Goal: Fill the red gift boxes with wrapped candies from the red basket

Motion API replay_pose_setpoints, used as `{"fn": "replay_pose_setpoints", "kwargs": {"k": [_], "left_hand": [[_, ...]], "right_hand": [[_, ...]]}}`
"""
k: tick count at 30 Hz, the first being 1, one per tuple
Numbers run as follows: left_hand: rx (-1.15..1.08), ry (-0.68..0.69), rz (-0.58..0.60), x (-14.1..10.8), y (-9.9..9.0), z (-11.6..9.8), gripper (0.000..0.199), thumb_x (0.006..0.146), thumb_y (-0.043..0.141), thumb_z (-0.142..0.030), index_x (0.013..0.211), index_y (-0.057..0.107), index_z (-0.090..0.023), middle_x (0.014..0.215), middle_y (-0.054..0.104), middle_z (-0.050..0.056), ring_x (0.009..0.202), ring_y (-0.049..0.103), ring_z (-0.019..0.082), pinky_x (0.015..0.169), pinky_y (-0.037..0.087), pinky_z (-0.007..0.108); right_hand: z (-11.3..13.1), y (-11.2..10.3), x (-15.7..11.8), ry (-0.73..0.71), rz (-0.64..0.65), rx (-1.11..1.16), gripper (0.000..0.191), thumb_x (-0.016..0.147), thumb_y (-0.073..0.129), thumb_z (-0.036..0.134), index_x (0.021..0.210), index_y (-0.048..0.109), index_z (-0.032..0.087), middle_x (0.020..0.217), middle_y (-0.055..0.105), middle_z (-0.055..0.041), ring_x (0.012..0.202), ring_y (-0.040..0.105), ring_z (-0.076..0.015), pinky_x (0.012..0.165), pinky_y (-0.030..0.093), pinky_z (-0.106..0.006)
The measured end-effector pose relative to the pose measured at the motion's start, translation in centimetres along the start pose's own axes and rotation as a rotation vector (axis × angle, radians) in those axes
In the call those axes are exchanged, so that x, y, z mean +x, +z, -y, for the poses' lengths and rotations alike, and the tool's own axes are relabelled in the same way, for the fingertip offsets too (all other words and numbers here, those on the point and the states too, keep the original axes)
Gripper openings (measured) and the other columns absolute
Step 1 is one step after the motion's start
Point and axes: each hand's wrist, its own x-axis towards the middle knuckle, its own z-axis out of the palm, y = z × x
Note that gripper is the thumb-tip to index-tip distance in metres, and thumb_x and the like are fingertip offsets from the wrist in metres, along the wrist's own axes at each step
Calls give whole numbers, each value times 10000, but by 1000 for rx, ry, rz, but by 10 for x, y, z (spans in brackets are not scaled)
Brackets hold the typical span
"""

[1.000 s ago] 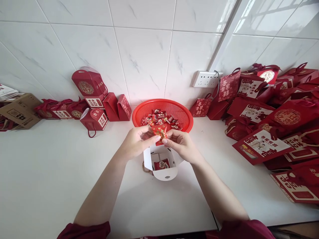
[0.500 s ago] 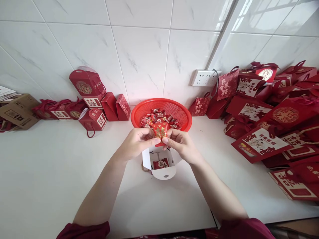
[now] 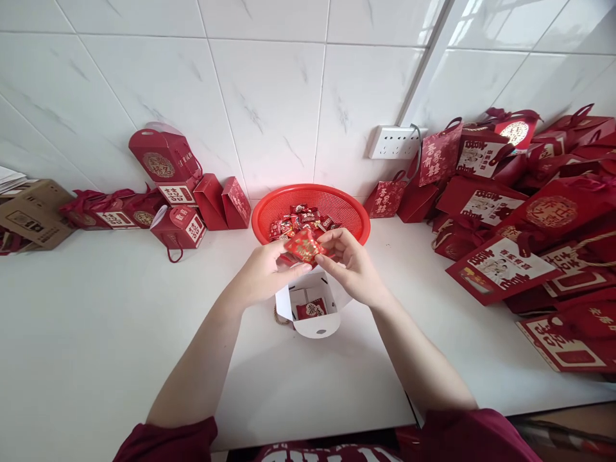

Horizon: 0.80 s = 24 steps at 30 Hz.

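Between my two hands is a shiny red candy packet (image 3: 306, 246) with gold print, held tilted over the near rim of the basket. My left hand (image 3: 264, 273) pinches its left side with thumb and fingers. The fingers of my right hand (image 3: 353, 266) grip its right edge. Just below stands a small gift box (image 3: 317, 327), its white inner flaps folded open, with a dark red wrapped sweet (image 3: 311, 308) lying inside. Behind my hands, a red plastic basket (image 3: 264, 208) holds many wrapped candies (image 3: 303, 220).
Red gift boxes (image 3: 166, 160) stand along the tiled wall at left, beside a brown cardboard box (image 3: 38, 215). A large heap of red gift boxes (image 3: 510, 263) fills the right side. A power strip (image 3: 395, 142) is on the wall.
The red packet has turned from upright and facing me to a tilted position, and my right fingers have shifted along its edge. The camera view has moved slightly.
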Motion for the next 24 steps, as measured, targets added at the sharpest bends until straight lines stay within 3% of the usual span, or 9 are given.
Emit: {"fn": "replay_pose_setpoints", "kwargs": {"k": [3,8,11,14,19,24], "left_hand": [[176,1,24,2,-2,8,343,849,661,-395,1148,637,-229,1153,686,56,990,654,229,805,519,322],[387,-162,133,6,-12,24,192,831,602,-387,924,623,-220,968,713,34,888,661,232,721,484,309],[434,-236,246,6,-14,25,165,816,591,-387,842,600,-224,895,716,3,823,658,209,651,438,279],[516,-226,292,7,-12,22,172,809,565,-376,748,564,-215,796,683,-7,734,622,191,586,372,273],[614,-240,334,10,-7,23,230,815,509,-357,641,518,-208,663,596,0,620,550,174,531,289,286],[532,-227,323,8,-7,29,181,787,520,-347,673,594,-228,681,636,4,614,559,180,529,294,284]], "right_hand": [[6,-13,-3,-43,54,-258,122,918,601,239,1017,532,226,1028,641,-31,861,634,-156,771,516,-306],[8,-26,-7,63,359,-545,91,901,541,149,945,520,226,870,653,9,730,588,-138,632,454,-258],[0,-19,-7,74,450,-693,129,871,510,88,885,507,216,827,646,12,674,549,-128,589,398,-242],[-10,-3,-6,66,518,-833,118,871,515,96,894,522,212,786,634,6,630,533,-135,529,339,-239],[-26,21,-4,42,487,-1151,211,878,443,24,956,576,168,828,662,-72,632,597,-188,535,324,-276],[-28,20,-1,-5,458,-1179,213,871,452,8,907,585,170,866,685,-103,723,633,-226,587,334,-297]]}}
